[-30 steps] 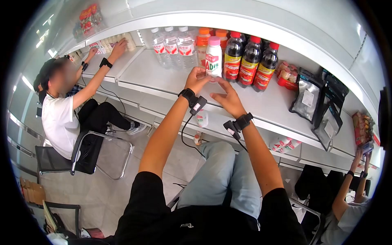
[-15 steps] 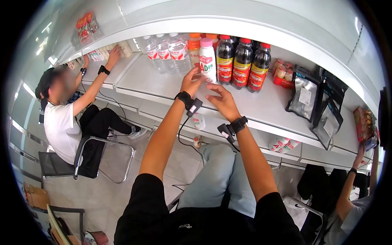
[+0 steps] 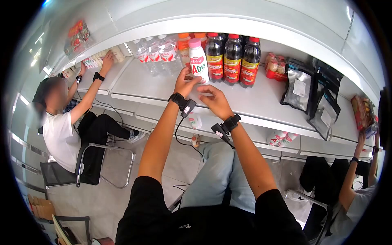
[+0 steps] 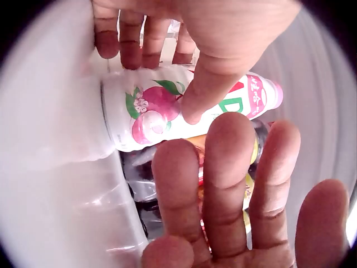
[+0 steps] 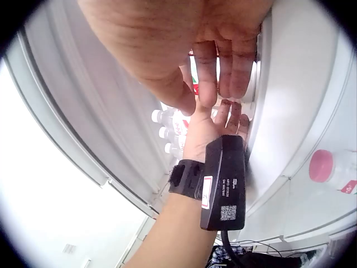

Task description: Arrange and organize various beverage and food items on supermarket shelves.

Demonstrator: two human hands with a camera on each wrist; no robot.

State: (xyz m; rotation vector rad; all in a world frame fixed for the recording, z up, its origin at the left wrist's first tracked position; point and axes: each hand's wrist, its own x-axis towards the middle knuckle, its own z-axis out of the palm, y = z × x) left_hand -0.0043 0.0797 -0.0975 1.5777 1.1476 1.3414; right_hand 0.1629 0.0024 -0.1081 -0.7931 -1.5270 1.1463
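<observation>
A white AD milk drink bottle (image 3: 197, 61) with a pink cap stands upright at the front of the row on the shelf. My left hand (image 3: 185, 84) holds it low down, thumb across its front and fingers along its left side. In the left wrist view the thumb (image 4: 203, 92) lies over the printed label, and the fingertips are at the bottle's far edge. My right hand (image 3: 216, 101) is just right of the bottle's base, fingers spread and nothing in them. In the left wrist view, its fingers (image 4: 228, 162) are extended in front of the bottle.
Cola bottles (image 3: 232, 61) stand close on the right, orange drinks (image 3: 183, 45) behind, water bottles (image 3: 166, 55) left. Farther right are a red pack of small bottles (image 3: 276, 67) and black pouches (image 3: 298, 85). An upper shelf edge (image 3: 228, 26) hangs overhead. People sit at both sides.
My right hand has drawn back from the bottle's base, which it was touching. The left hand stays at the bottle. The head view has shifted, moving the shelf goods leftward.
</observation>
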